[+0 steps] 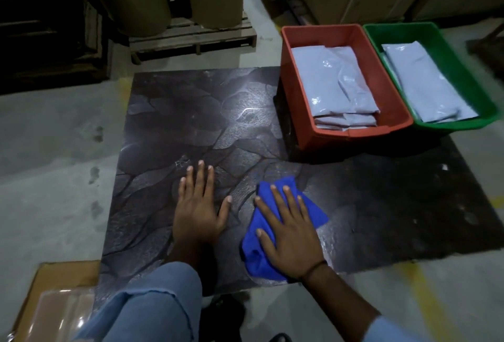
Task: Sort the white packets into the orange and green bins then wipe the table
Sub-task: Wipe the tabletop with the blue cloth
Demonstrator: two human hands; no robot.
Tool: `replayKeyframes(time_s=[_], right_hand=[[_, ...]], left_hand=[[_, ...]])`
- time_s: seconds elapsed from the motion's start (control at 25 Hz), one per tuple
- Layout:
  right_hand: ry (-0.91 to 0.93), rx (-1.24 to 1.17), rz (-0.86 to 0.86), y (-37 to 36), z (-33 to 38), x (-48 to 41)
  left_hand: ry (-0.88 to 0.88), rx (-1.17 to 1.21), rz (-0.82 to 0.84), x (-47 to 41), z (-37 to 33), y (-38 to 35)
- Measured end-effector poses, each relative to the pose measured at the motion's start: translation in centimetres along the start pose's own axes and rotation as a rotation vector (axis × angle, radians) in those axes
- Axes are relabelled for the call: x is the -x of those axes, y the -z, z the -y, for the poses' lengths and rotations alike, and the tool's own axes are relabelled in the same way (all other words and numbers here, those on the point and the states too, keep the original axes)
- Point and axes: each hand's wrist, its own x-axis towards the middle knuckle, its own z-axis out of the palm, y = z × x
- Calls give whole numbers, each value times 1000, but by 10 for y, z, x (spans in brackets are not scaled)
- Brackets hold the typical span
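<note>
While your left hand (197,205) lies flat on the dark, stone-patterned table (191,112), fingers straight and spread with nothing in it, your right hand (289,232) presses palm-down on the blue cloth (255,249). Its fingers are also straight and fanned out, so it pushes on the cloth and does not grasp it. The cloth is crumpled against the tabletop near the table's near edge, showing beyond your fingertips and on both sides of your palm. The two hands sit close together, thumbs pointing toward each other but not touching.

At the far right corner of the table stands the orange bin (354,137), with the green bin (450,52) touching its right side. White packets (338,82) lie stacked inside the orange bin, and more of them lie in the green one. No packet shows on the tabletop.

Your knee (152,300), in light blue denim, is bent at the near edge. A cardboard box (54,281) rests on the floor to its left, and a wooden pallet (191,38) sits beyond the table.
</note>
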Motion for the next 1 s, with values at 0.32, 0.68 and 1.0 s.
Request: replayKeyframes(time_s=[0.32,0.68,1.0], right_hand=[[-543,-46,-132,8,-39,-18],[-684,57,-158,26,-216,-6],[35,46,-71,18,-181,-4]], left_hand=[[-75,-34,178,-3,-60,5],[-57,-39,160,16,-166,-25],[-55,-58,176,11,-163,-36]])
